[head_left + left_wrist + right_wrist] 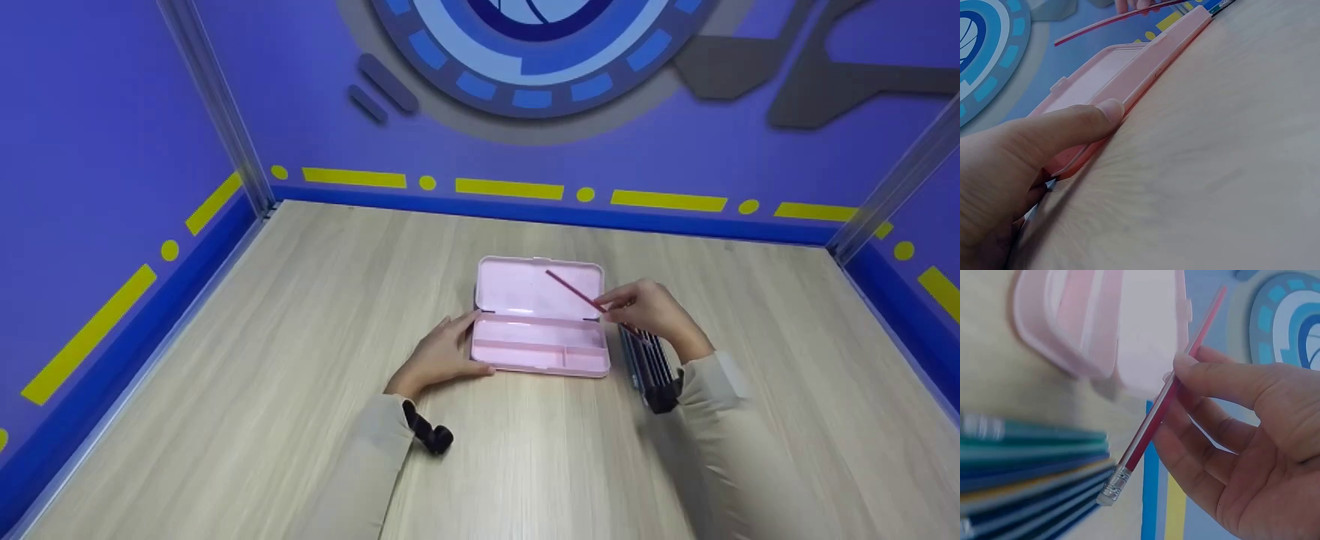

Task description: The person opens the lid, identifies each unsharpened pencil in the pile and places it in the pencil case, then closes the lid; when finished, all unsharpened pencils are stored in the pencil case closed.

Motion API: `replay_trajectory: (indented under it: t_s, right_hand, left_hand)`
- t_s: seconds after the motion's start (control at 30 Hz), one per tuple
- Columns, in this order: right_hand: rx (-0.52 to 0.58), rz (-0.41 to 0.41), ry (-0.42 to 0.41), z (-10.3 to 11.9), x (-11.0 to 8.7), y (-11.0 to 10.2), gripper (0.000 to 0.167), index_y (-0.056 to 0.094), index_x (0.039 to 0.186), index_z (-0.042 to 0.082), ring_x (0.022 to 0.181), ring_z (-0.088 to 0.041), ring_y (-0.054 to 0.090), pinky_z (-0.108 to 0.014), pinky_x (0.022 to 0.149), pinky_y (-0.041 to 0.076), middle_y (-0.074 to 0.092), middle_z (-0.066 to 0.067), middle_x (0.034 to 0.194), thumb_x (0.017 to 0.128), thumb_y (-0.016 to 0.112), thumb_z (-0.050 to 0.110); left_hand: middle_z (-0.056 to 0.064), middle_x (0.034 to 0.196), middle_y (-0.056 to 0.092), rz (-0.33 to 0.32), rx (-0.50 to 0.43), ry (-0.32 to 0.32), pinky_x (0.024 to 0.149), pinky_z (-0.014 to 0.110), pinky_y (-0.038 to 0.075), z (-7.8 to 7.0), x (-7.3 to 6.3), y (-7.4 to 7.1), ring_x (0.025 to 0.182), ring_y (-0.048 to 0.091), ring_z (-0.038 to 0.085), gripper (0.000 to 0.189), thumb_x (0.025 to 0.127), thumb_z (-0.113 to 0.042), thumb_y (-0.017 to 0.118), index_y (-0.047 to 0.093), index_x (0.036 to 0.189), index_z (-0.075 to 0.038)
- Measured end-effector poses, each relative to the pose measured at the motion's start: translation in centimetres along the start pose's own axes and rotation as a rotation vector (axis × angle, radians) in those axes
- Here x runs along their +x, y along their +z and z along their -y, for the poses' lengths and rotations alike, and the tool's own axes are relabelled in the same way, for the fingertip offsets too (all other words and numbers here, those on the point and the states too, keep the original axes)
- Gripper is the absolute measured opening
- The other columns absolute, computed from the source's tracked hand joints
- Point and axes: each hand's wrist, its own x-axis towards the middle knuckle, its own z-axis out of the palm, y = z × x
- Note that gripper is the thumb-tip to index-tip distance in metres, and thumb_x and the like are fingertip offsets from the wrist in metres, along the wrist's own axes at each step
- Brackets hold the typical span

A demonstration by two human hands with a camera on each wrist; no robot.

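A pink pencil case (540, 357) lies on the table with its lid (517, 285) folded back, showing a long compartment and smaller ones. My left hand (441, 352) grips its left end, the thumb (1086, 125) against the front wall and the fingers toward the hinge side. Above the case's right side, my right hand (646, 309) pinches a red pencil (1154, 413) between thumb and fingers. Its silver ferrule and white eraser point down toward a row of pencils (1033, 467), and its other end slants up over the lid. The case looks bare inside.
The row of pencils (646, 364), green, blue, yellow and dark, lies just right of the case, partly under my right wrist. Black wrist straps sit on both sleeves. Blue walls with yellow marks (510, 187) border the wooden table (300, 315) at the back and sides.
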Motion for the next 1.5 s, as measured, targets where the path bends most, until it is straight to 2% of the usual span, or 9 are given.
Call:
replay_trajectory:
  t_s: [0.2, 0.43, 0.57, 0.7, 0.83, 1.03, 1.1, 1.3, 1.5]
  right_hand:
    - [0.02, 0.027, -0.044, 1.2, 0.9, 1.3, 0.023, 0.074, 0.104, 0.001, 0.067, -0.01, 0.057, -0.016, 0.055, 0.048, 0.073, -0.019, 0.094, 0.082, 0.068, -0.004]
    - [0.01, 0.06, -0.066, 2.3, 1.7, 2.4, 0.024, 0.075, 0.103, 0.002, 0.074, -0.014, 0.06, -0.018, 0.06, 0.049, 0.074, -0.017, 0.095, 0.082, 0.067, -0.005]
    - [-0.005, 0.092, -0.061, 3.0, 2.1, 2.9, 0.025, 0.076, 0.103, 0.006, 0.077, -0.017, 0.06, -0.022, 0.064, 0.051, 0.074, -0.015, 0.098, 0.083, 0.067, -0.005]
    - [-0.021, 0.126, -0.072, 3.6, 2.4, 3.5, 0.026, 0.076, 0.103, 0.007, 0.084, -0.02, 0.065, -0.032, 0.073, 0.057, 0.074, -0.013, 0.1, 0.082, 0.066, -0.005]
    - [-0.043, 0.138, -0.087, 4.1, 2.5, 4.2, 0.027, 0.077, 0.102, 0.008, 0.093, -0.023, 0.067, -0.042, 0.083, 0.058, 0.074, -0.011, 0.101, 0.081, 0.066, -0.006]
    - [-0.046, 0.142, -0.043, 4.5, 2.5, 5.0, 0.028, 0.077, 0.1, 0.008, 0.101, -0.028, 0.067, -0.043, 0.089, 0.057, 0.074, -0.011, 0.103, 0.08, 0.066, -0.008]
    - [-0.049, 0.139, -0.053, 4.6, 2.5, 5.2, 0.029, 0.077, 0.099, 0.008, 0.1, -0.028, 0.068, -0.043, 0.088, 0.057, 0.074, -0.011, 0.102, 0.079, 0.066, -0.01]
    - [-0.067, 0.126, -0.117, 4.6, 2.5, 5.5, 0.027, 0.076, 0.099, 0.002, 0.085, -0.023, 0.069, -0.039, 0.078, 0.059, 0.074, -0.015, 0.097, 0.078, 0.064, -0.01]
    - [-0.042, 0.153, -0.076, 4.5, 2.3, 5.5, 0.026, 0.074, 0.103, 0.001, 0.081, -0.022, 0.069, -0.037, 0.076, 0.06, 0.074, -0.016, 0.098, 0.079, 0.067, -0.007]
  left_hand:
    - [0.006, 0.152, 0.039, 0.0, -0.007, -0.015, 0.123, 0.041, 0.015, 0.1, -0.1, 0.1, 0.144, 0.03, 0.027, 0.101, 0.067, -0.045, 0.084, 0.034, 0.15, -0.018]
    - [0.005, 0.152, 0.04, -0.01, 0.002, -0.016, 0.118, 0.046, 0.028, 0.0, -0.1, 0.1, 0.141, 0.035, 0.031, 0.102, 0.065, -0.048, 0.084, 0.034, 0.15, -0.019]
    - [0.005, 0.153, 0.039, -0.005, -0.003, -0.01, 0.12, 0.045, 0.025, -0.1, 0.1, -0.1, 0.141, 0.033, 0.031, 0.102, 0.066, -0.047, 0.084, 0.034, 0.151, -0.018]
    - [0.005, 0.152, 0.04, -0.005, -0.004, -0.009, 0.119, 0.046, 0.026, -0.1, 0.1, -0.1, 0.141, 0.034, 0.031, 0.102, 0.066, -0.046, 0.084, 0.034, 0.15, -0.019]
    - [0.005, 0.152, 0.04, -0.005, 0.004, -0.013, 0.118, 0.046, 0.028, -0.1, 0.0, -0.1, 0.14, 0.034, 0.032, 0.102, 0.066, -0.046, 0.084, 0.034, 0.151, -0.02]
    - [0.009, 0.152, 0.04, 0.002, 0.027, 0.029, 0.122, 0.042, 0.022, 0.1, 0.1, -0.1, 0.141, 0.036, 0.028, 0.101, 0.068, -0.043, 0.083, 0.034, 0.15, -0.011]
    - [0.01, 0.152, 0.04, 0.007, 0.036, 0.044, 0.123, 0.04, 0.017, 0.1, 0.2, -0.1, 0.141, 0.036, 0.025, 0.101, 0.069, -0.043, 0.083, 0.034, 0.149, -0.009]
    - [0.011, 0.152, 0.039, 0.007, 0.028, 0.039, 0.124, 0.041, 0.013, 0.0, 0.1, 0.0, 0.142, 0.035, 0.026, 0.1, 0.069, -0.043, 0.083, 0.034, 0.15, -0.011]
    - [0.01, 0.152, 0.04, 0.004, 0.027, 0.03, 0.124, 0.041, 0.013, 0.1, 0.0, 0.0, 0.142, 0.034, 0.026, 0.1, 0.068, -0.044, 0.083, 0.035, 0.149, -0.012]
